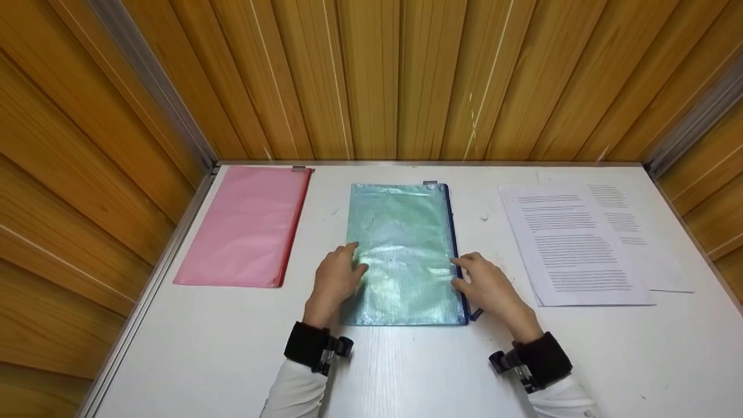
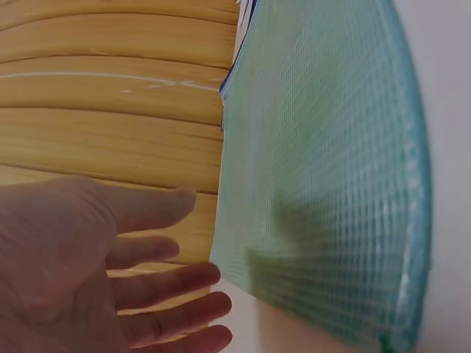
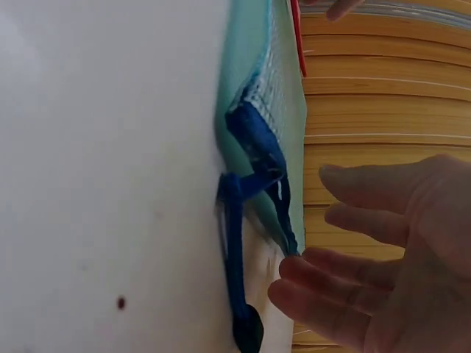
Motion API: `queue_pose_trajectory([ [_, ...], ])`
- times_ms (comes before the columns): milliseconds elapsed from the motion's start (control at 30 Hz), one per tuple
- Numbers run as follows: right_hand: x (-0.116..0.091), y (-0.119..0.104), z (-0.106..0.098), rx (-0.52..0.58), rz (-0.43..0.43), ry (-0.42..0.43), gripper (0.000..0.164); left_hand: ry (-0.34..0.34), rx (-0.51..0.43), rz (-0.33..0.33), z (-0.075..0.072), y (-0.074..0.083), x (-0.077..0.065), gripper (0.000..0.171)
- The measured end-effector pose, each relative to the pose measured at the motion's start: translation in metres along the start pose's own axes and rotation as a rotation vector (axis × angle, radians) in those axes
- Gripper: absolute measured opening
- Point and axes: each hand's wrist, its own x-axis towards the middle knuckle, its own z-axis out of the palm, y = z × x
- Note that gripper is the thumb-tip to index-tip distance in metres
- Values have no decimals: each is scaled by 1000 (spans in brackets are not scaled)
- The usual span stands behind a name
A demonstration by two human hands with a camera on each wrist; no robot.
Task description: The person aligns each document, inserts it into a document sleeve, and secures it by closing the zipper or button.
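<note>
A green mesh zipper pouch (image 1: 403,232) lies flat in the middle of the white table, its dark blue zipper along the right edge. My left hand (image 1: 335,277) is at the pouch's left edge, fingers loosely extended and nothing gripped. At the zipper edge is my right hand (image 1: 484,281), its fingertips at or just over the zipper. In the right wrist view the blue zipper pull (image 3: 234,250) hangs off the pouch's near corner, and the right fingers are relaxed beside the edge. The left wrist view shows the left fingers spread close to the pouch's mesh side (image 2: 316,169).
A pink zipper pouch (image 1: 241,226) with a red zipper lies at the left. On the right are printed paper sheets (image 1: 574,244), partly overlapping another printed sheet (image 1: 656,255). Wood-patterned walls (image 1: 371,81) stand behind and at both sides of the table (image 1: 406,371).
</note>
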Motion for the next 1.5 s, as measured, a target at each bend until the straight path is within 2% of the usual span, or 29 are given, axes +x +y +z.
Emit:
queue_pose_trajectory([
  [100,-6,-5,0,-65,-46,-55,47,-134,69,127,-14,35,-18,52],
  [167,-9,-8,0,-75,-54,-91,48,-237,111,166,-24,59,-30,52],
  [300,-14,-9,1,-79,-61,-134,50,-323,253,202,-18,73,-37,50],
  [433,-16,-6,5,-82,-85,-150,51,-346,296,199,-10,71,-37,49],
  [567,-14,-6,9,-83,-94,-147,52,-338,282,199,-5,63,-35,50],
  [733,-11,-11,15,-86,-92,-149,53,-318,239,198,-6,52,-32,50],
  [767,-11,-13,16,-87,-95,-151,54,-331,223,185,-11,54,-33,50],
  [900,-8,-17,20,-90,-105,-162,56,-334,196,178,-16,45,-28,51],
  [1067,-5,-20,24,-106,-121,-168,55,-307,145,189,-22,37,-25,50],
  [1167,-6,-17,24,-88,-124,-165,54,-281,126,201,-16,28,-22,50],
  [1367,-12,-2,9,-34,-89,-133,53,-274,116,189,-13,18,-19,50],
  [1500,-18,17,-12,-53,-55,-99,53,-285,119,179,-18,23,-22,48],
])
